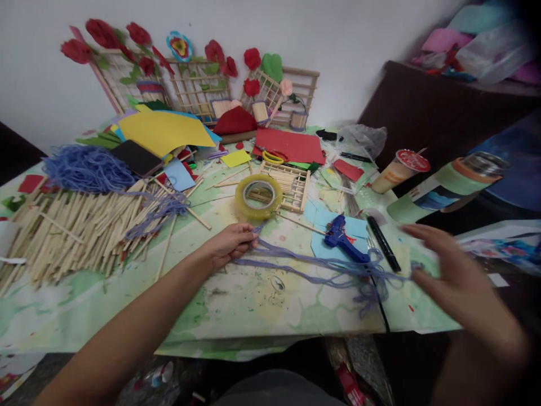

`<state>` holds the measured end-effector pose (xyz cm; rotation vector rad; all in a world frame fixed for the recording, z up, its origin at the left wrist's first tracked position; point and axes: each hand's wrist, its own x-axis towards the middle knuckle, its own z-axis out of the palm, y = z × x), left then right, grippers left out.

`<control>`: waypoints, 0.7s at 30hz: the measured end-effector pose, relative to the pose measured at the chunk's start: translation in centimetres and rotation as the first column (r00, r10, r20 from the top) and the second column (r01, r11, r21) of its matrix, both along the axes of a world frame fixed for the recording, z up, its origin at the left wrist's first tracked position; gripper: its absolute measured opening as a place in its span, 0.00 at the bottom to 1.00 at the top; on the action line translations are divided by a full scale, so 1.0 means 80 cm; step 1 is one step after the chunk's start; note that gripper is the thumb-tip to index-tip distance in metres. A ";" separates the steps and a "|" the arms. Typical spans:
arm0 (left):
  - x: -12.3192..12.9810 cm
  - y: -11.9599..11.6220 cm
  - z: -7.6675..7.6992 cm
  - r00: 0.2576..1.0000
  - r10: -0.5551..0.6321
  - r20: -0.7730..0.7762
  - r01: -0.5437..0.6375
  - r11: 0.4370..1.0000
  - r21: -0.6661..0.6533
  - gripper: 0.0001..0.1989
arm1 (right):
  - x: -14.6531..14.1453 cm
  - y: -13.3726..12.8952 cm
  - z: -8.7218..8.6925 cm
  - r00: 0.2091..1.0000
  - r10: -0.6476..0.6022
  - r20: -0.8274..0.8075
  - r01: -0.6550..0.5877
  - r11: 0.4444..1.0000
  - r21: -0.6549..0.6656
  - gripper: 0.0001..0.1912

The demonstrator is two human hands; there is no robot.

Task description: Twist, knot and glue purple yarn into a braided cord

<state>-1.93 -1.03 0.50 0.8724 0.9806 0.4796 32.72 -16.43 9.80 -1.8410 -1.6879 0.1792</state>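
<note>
My left hand (230, 243) is closed in a pinch on blue-purple yarn (296, 251), just below a roll of clear yellowish tape (242, 197). The strands run right across the table, passing the blue glue gun (338, 234) and ending in loose loops. At their right end my right hand (460, 276) is raised and blurred, with thumb and fingers spread apart. One strand reaches close to its thumb; whether they touch is unclear. A black marker (384, 243) lies between the glue gun and that hand. Beyond the tape lies a small stick frame (298, 189).
Left are a heap of wooden sticks (84, 225) and a pile of yarn (87, 168). Yellow paper (164, 131) and red paper (291, 145) lie behind. Stick trellises with red felt flowers (101, 34) lean on the wall. A drink cup (399, 169) and green thermos (443, 186) stand right.
</note>
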 end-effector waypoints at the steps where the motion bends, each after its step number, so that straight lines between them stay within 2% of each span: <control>1: 0.001 -0.001 0.000 1.000 -0.006 -0.007 0.006 1.000 0.005 0.10 | -0.023 0.022 -0.011 0.972 0.187 -0.140 -0.197 0.978 -0.064 0.27; 2: 0.001 -0.001 0.000 1.000 -0.015 -0.011 0.015 1.000 0.009 0.10 | -0.050 0.045 -0.021 0.888 0.331 -0.318 -0.387 0.913 -0.131 0.28; 3: 0.001 -0.001 0.000 1.000 -0.025 -0.012 0.025 1.000 0.008 0.10 | -0.078 0.068 -0.031 0.762 0.390 -0.517 -0.525 0.840 -0.140 0.27; 4: 0.001 -0.001 0.000 0.999 -0.034 -0.012 0.035 0.999 0.006 0.10 | -0.107 0.088 -0.040 0.647 0.338 -0.683 -0.560 0.819 -0.126 0.23; 5: 0.001 -0.001 -0.001 0.999 -0.041 -0.011 0.041 0.999 0.005 0.10 | -0.134 0.107 -0.049 0.573 0.240 -0.783 -0.533 0.836 -0.134 0.19; 6: 0.001 -0.001 -0.001 0.999 -0.045 -0.010 0.046 0.999 0.003 0.10 | -0.159 0.122 -0.059 0.542 0.147 -0.827 -0.503 0.845 -0.180 0.16; 7: 0.000 0.000 -0.001 0.999 -0.046 -0.008 0.046 0.999 0.003 0.10 | -0.181 0.135 -0.069 0.542 0.085 -0.836 -0.472 0.854 -0.218 0.14; 9: 0.000 0.001 -0.001 0.999 -0.045 -0.004 0.045 0.999 0.004 0.10 | -0.210 0.154 -0.089 0.579 0.049 -0.814 -0.473 0.833 -0.286 0.09; 11: 0.000 0.001 -0.002 0.999 -0.046 -0.001 0.046 0.999 0.005 0.10 | -0.222 0.166 -0.108 0.636 0.045 -0.770 -0.452 0.831 -0.325 0.12; 14: 0.000 0.000 -0.003 0.999 -0.045 0.001 0.045 0.999 0.008 0.10 | -0.218 0.176 -0.124 0.810 0.122 -0.574 -0.328 0.905 -0.270 0.14; 16: 0.001 0.000 -0.003 0.999 -0.046 -0.003 0.046 0.999 0.011 0.10 | -0.212 0.179 -0.126 0.901 0.195 -0.388 -0.287 0.938 -0.195 0.07; 18: 0.001 0.000 -0.004 0.999 -0.051 -0.009 0.052 0.999 0.014 0.10 | -0.210 0.178 -0.125 0.930 0.245 -0.275 -0.292 0.946 -0.143 0.07; 21: -0.001 0.000 -0.005 0.998 -0.057 -0.009 0.057 0.998 0.019 0.10 | -0.213 0.175 -0.123 0.907 0.327 -0.267 -0.357 0.932 -0.070 0.07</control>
